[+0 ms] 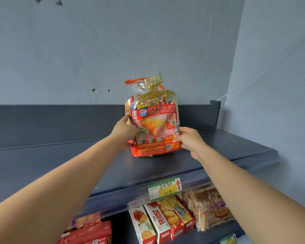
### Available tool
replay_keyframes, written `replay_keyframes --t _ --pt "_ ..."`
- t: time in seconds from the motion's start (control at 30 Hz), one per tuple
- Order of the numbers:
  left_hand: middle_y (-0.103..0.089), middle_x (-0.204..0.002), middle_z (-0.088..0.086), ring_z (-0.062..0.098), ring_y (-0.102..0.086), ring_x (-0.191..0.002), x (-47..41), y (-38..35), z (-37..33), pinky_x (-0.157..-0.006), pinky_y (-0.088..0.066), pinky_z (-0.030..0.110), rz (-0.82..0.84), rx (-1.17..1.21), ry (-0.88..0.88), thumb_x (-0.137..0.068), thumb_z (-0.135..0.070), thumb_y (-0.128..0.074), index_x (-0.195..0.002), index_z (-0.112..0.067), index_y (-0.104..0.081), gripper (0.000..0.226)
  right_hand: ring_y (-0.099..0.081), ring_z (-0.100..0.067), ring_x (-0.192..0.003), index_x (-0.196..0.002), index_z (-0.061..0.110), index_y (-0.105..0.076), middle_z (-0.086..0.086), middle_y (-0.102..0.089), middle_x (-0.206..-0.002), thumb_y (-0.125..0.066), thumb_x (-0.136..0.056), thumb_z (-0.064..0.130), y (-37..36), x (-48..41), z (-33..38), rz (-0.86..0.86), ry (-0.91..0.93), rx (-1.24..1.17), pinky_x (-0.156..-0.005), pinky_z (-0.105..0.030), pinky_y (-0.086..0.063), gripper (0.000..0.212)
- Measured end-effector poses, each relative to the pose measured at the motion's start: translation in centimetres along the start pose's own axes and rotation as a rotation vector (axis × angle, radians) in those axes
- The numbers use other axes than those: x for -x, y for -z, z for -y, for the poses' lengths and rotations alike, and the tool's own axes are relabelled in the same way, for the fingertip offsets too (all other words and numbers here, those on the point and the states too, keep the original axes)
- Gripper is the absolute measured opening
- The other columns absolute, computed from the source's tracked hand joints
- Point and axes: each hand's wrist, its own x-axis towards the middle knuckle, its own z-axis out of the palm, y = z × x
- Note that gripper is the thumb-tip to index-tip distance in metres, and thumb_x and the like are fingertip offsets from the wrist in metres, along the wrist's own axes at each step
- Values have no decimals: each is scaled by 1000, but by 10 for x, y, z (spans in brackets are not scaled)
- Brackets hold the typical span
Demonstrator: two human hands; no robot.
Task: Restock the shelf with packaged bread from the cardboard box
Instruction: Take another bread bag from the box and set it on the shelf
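Fingers (182,134) of the right hand (190,140) curl round the lower right edge of the bread bag (155,124) and press on its front and side. The left hand (125,129) clasps the bag's left side at about mid-height. Its thumb lies along the near edge, and the rest of its fingers are hidden behind the pack. Both hands grip the bag, which sits between them.

The bread bag stands upright on the dark shelf (69,166), its base apparently resting on the surface. It is well back from the front edge and nearer the right end than the left. The clear top of the bag is gathered and tied with a gold twist, and an orange strip shows behind it.

The red front panel carries large white characters, 达利园·派, with a blue oval logo to their left. Below is a picture of a filled cake and a strawberry. A QR code sits near the lower right corner, and the small print there is too fine to read.

A green and yellow price tag (164,188) is clipped to the shelf's front edge. It has handwriting that seems to read 12.9 and a red arrow pointing up.

On the lower shelf (218,234) stand biscuit boxes (158,224), one lettered FRUIAST. There are red boxes (88,231) to their left and a clear bag of cakes (206,208) to their right.
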Motion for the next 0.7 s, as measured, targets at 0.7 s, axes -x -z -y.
replay_keyframes --t 0.7 --pt "-57 -102 1 22 -58 -98 -21 -12 11 -86 -55 42 -135 -373 -34 -87 -17 -68 -113 -20 -42 38 -64 -22 -102 -131 16 -49 -6 -65 -117 -63 -88 5 -1 -39 -19 57 28 131 -89 -42 -54 46"
